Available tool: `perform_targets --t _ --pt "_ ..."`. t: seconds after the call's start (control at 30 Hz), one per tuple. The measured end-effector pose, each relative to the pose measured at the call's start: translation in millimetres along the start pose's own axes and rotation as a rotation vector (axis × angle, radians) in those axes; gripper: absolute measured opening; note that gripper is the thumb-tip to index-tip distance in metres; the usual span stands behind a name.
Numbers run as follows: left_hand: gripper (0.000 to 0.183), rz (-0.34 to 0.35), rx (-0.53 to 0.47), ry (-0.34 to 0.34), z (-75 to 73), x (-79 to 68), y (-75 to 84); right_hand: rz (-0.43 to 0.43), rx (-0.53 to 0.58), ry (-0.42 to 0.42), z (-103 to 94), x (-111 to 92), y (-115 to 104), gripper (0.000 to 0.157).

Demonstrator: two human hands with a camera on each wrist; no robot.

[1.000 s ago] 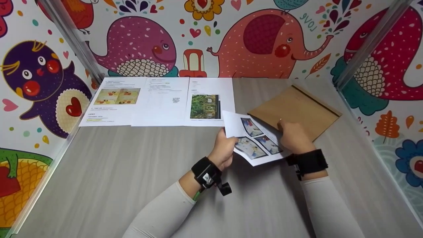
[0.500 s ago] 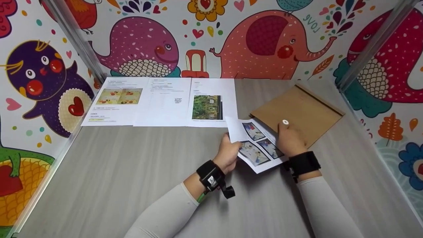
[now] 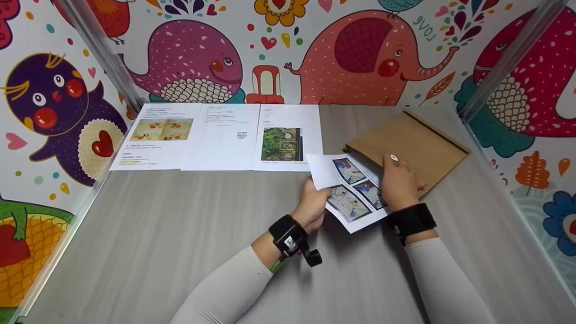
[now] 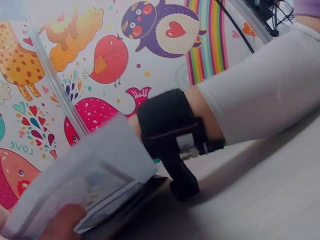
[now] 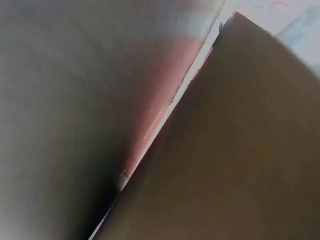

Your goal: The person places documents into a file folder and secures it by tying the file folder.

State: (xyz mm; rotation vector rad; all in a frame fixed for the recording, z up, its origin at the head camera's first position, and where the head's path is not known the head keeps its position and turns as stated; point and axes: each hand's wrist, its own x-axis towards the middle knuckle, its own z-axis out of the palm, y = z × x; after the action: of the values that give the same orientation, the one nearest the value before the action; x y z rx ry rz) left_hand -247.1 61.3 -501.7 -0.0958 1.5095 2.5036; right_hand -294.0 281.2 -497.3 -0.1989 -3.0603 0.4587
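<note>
On the table (image 3: 171,234), three pages (image 3: 220,153) lie upper left, done, I guess. Right of center, my left hand (image 3: 311,204) pinches the photo page (image 3: 350,202), probably not done; my right hand (image 3: 400,185) grips the envelope (image 3: 418,139).

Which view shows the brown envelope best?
Head: the brown envelope shows nearly whole, partly behind the right hand. Right wrist: only a close, dim brown expanse. Left wrist: maybe a dark edge beneath the printed sheet; can't tell.

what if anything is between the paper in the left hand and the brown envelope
Nothing visible: the paper reaches the edge of the envelope. The right hand covers part of where they meet, so that bit is hidden.
</note>
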Motion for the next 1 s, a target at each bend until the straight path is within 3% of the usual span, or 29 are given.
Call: perform_targets --t 0.27,0.5,0.63,0.87,1.0 --pt "0.066 -0.011 0.019 0.012 1.9 1.5 -0.8 -0.119 -0.044 0.063 1.1 0 16 0.046" --pt "0.063 -0.003 0.021 -0.005 3.0 -1.1 -6.8 -0.045 -0.042 -0.052 0.1 2 23 0.073" --pt "0.060 -0.008 0.029 0.004 3.2 0.0 -8.2 -0.014 -0.019 -0.085 -1.3 5 23 0.076" --pt "0.066 0.027 0.032 0.022 10.3 6.2 -0.3 0.039 0.006 0.033 -6.4 6 11 0.061" --pt "0.070 0.053 0.025 0.036 16.9 7.5 7.5 0.079 0.011 0.090 -12.5 6 7 0.064"
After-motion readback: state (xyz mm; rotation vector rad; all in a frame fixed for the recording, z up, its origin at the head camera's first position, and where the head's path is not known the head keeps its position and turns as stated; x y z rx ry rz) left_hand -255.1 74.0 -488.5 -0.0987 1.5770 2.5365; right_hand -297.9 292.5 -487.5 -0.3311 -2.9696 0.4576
